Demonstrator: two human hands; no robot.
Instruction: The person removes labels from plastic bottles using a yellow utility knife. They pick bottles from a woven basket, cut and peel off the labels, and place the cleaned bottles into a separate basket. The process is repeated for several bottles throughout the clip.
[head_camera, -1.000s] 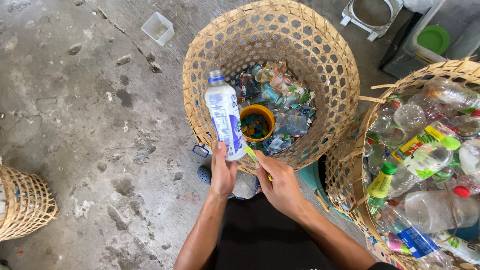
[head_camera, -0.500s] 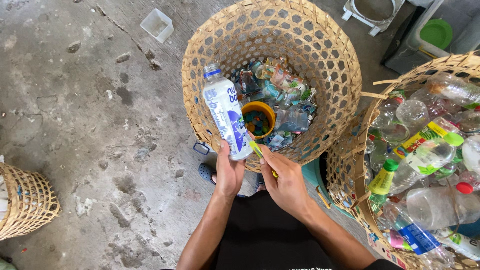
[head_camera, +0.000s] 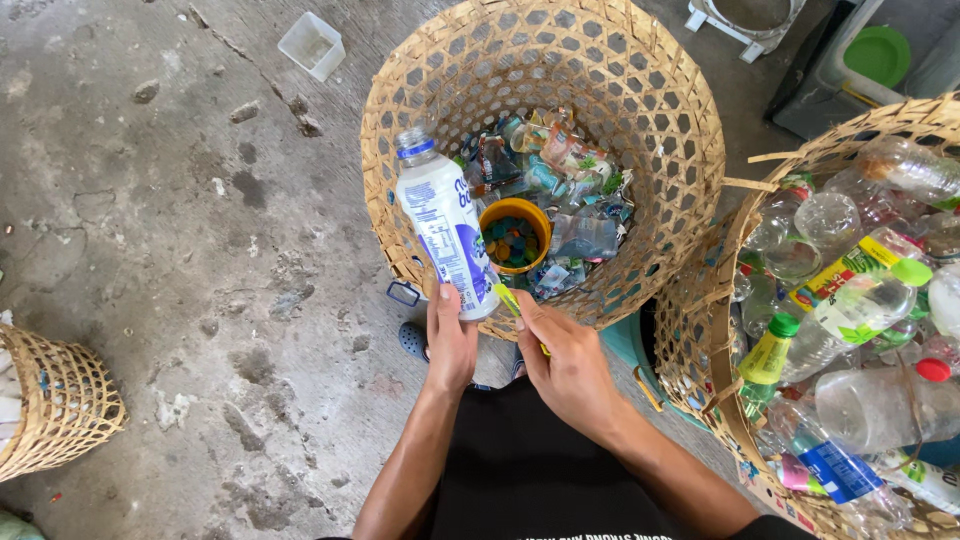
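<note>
Tilting further to the left since a second ago, the white plastic bottle with a blue-and-white label (head_camera: 445, 228) now leans with its open neck pointing far-left, over the near-left rim of the big basket. The left hand (head_camera: 452, 340) is wrapped around the bottle's base, fingers closed on it; the right hand (head_camera: 572, 362) pinches a small yellow-green cutter (head_camera: 518, 309) whose tip sits at the label's lower edge. The bottle looks empty, so I judge it light, thin-walled and easily dented, its label slick; the stiffer base, where the left hand has it, seems the soundest place to hold.

At the far left edge a small woven bamboo basket (head_camera: 60, 410) shows something pale inside, too cut off to tell. On the concrete far-left lies a clear square plastic tub (head_camera: 311, 43). The tall open-weave bamboo basket (head_camera: 660, 130) in the middle holds crumpled labels and wrappers and an orange plastic cup (head_camera: 515, 233) full of coloured bottle caps. On the right, a second woven basket (head_camera: 715, 350) is heaped with clear plastic bottles (head_camera: 870, 400), some capped green or red.
</note>
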